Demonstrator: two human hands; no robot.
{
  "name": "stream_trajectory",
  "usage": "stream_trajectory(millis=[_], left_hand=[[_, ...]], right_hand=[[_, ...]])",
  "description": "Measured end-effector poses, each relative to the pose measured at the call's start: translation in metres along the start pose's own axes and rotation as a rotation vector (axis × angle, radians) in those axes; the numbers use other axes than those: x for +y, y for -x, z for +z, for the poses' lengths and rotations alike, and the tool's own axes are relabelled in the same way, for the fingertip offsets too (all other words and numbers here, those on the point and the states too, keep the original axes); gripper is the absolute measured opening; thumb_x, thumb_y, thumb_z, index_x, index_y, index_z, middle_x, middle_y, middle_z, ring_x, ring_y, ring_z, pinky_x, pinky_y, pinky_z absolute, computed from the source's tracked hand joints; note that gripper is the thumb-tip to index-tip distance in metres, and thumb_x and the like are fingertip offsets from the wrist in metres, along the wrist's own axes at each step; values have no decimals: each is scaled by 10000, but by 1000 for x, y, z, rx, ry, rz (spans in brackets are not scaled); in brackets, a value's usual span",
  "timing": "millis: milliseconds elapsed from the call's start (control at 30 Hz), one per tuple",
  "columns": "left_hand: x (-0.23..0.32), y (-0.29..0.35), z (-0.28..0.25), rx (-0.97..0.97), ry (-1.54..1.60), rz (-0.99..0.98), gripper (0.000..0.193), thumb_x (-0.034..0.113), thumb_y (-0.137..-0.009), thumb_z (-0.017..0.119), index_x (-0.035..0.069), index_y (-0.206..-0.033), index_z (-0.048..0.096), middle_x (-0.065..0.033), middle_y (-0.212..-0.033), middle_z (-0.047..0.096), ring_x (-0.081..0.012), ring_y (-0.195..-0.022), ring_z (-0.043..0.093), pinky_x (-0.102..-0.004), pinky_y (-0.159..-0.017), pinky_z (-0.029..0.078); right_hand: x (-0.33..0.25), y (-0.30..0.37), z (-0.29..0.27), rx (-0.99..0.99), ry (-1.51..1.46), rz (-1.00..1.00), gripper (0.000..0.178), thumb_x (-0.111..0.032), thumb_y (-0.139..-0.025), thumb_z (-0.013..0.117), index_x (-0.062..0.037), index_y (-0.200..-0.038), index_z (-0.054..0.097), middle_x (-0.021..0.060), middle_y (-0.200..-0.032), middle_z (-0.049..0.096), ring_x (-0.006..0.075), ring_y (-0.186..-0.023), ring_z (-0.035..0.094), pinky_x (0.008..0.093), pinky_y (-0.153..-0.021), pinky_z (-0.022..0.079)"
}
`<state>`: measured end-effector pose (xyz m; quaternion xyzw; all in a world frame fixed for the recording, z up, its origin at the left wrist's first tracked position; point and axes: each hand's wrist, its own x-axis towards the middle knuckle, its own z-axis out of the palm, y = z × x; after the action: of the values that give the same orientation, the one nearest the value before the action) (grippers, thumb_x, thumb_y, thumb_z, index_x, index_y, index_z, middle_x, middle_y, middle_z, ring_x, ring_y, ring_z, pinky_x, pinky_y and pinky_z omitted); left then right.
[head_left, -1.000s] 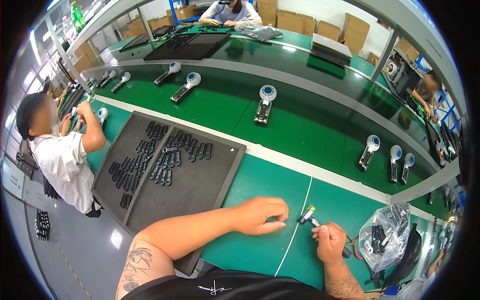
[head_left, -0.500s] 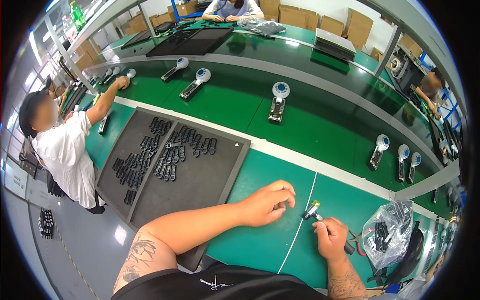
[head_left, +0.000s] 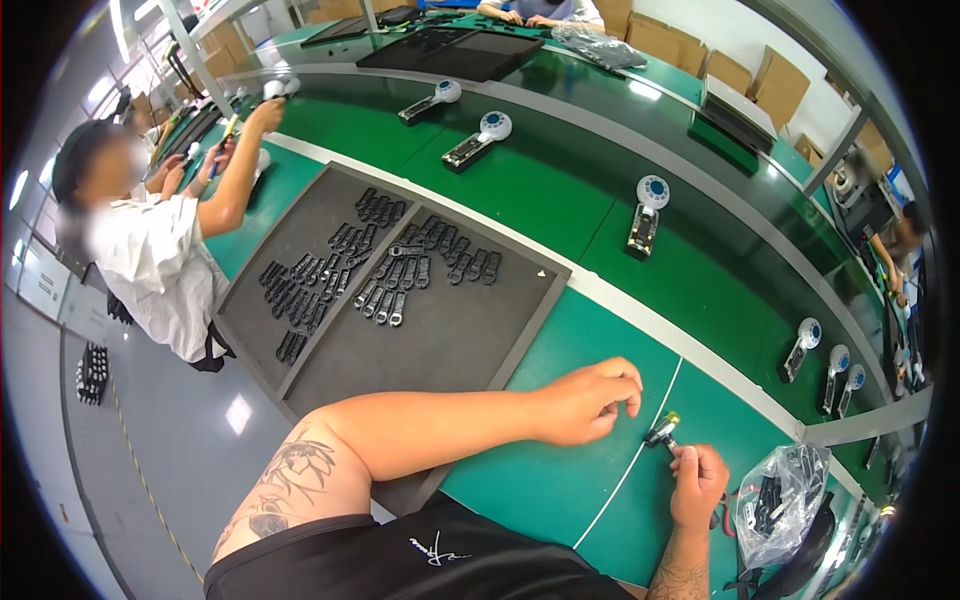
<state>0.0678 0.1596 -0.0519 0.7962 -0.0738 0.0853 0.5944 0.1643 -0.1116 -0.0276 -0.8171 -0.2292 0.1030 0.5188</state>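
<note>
My right hand is closed round the handle of a small hammer, whose head has a yellow-green face at one end and a dark one at the other. The head is over the green worktable near a thin white line. To its left, my left hand hovers over the table with loosely bent fingers and nothing visible in them. Further left lies a dark divided tray with several small black plastic parts laid in rows. Right of the hammer is a clear plastic bag of black parts.
Beyond a pale rail, several white handheld fans with exposed handles lie on a green conveyor. A co-worker in a white shirt works at the left. Red-handled pliers lie beside the bag. A metal frame post stands right.
The view has swung left, so the tray, fans and both my hands appear further right. My grip on the hammer stays the same. The co-worker's reaching hand has lifted.
</note>
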Motion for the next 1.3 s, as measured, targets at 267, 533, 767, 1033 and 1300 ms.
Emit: stream_trajectory(millis=[267,533,767,1033,1300], left_hand=[[2,7,-7,18,-8,8,302,-108,-834,608,73,-1072,650,-117,-1300,572,-208,-863,615,-317,-776,549],[-1,9,-11,-34,17,-28,293,-88,-833,611,64,-1080,649,-118,-1239,618,-214,-841,632,-323,-746,549],[-13,12,-13,-101,-45,-52,273,-65,-851,635,59,-1094,649,-101,-1124,681,-223,-811,671,-330,-720,551],[-13,11,-14,-117,-63,-103,238,-19,-876,700,70,-1093,662,-86,-996,732,-221,-786,683,-338,-692,554],[-8,11,-18,-150,-7,-93,196,16,-878,747,80,-1052,681,-74,-914,735,-213,-749,673,-339,-668,548]], right_hand=[[-10,0,9,-74,131,-149,125,-37,-917,643,7,-870,750,65,-706,663,161,-619,548,287,-613,447],[-12,1,10,-138,151,-179,112,-31,-891,646,2,-881,752,66,-709,666,174,-627,553,292,-626,450],[-1,-2,17,-146,141,-189,99,-13,-867,665,-8,-888,761,58,-724,670,172,-628,538,290,-616,440],[-3,-3,21,-175,150,-190,113,-18,-878,646,0,-897,755,69,-724,659,177,-639,548,293,-630,442],[3,-5,17,-182,141,-227,105,-10,-860,678,-13,-913,768,60,-730,650,165,-634,510,286,-607,417]])
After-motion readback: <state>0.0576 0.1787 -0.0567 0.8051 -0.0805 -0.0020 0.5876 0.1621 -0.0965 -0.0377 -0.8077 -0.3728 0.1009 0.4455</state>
